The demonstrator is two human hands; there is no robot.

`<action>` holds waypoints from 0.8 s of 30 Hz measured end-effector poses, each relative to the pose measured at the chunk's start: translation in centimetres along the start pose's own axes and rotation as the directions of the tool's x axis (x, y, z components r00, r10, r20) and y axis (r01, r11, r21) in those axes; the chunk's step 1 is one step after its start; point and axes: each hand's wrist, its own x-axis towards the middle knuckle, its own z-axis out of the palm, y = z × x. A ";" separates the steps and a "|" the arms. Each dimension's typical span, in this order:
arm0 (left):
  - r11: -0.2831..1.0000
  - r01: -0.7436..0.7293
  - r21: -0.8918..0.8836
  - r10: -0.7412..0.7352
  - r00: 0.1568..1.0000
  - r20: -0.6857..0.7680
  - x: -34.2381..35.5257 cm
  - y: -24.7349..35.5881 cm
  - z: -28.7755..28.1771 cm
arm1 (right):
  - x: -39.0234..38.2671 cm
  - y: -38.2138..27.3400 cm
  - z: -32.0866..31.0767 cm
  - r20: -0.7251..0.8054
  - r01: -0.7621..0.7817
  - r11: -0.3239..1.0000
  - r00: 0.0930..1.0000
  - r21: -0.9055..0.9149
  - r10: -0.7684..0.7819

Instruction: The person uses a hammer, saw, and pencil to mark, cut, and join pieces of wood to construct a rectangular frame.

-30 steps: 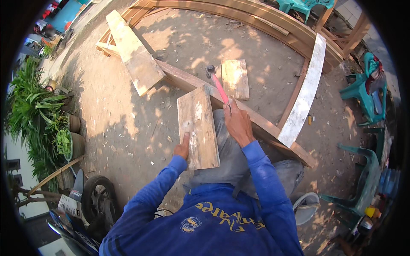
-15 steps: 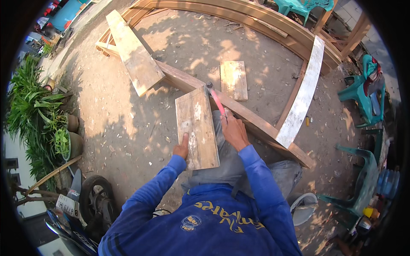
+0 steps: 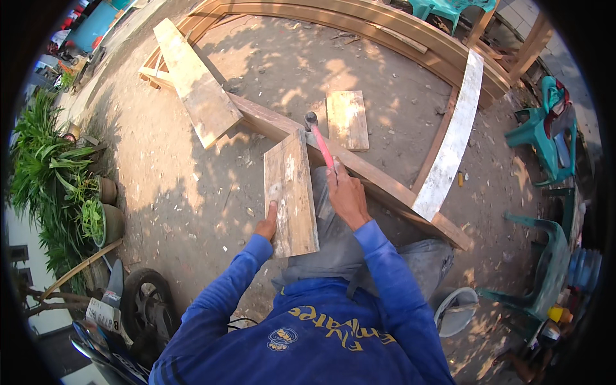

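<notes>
Left fingers [image 3: 269,221] gripping the mid-frame wooden plank [image 3: 292,197] should brace it while right fingers [image 3: 341,186] around the pink-handled hammer [image 3: 322,146] strike squarely.

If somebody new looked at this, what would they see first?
Probably the pink-handled hammer, held in the right hand near the middle of the picture. Just left of it, the left hand grips a pale wooden board, thumb on its face. Next, eyes might jump to the bright white plank on the right and the bushy green plants along the left side.
</notes>
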 end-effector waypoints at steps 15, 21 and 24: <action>0.991 0.000 -0.137 0.012 0.996 0.091 5.5 -3.2 -2.7 | 3.1 -0.2 -0.4 0.015 0.015 1.000 1.000 -0.017 -0.015; 0.985 0.017 -0.173 0.000 0.995 0.097 2.8 0.5 -3.3 | -9.2 6.1 -8.2 -0.316 -0.104 0.982 0.937 0.156 0.150; 0.963 -0.063 -0.264 0.126 0.965 0.228 5.2 -0.1 -7.2 | -18.5 8.3 -13.4 -0.259 -0.350 0.910 0.879 0.223 0.401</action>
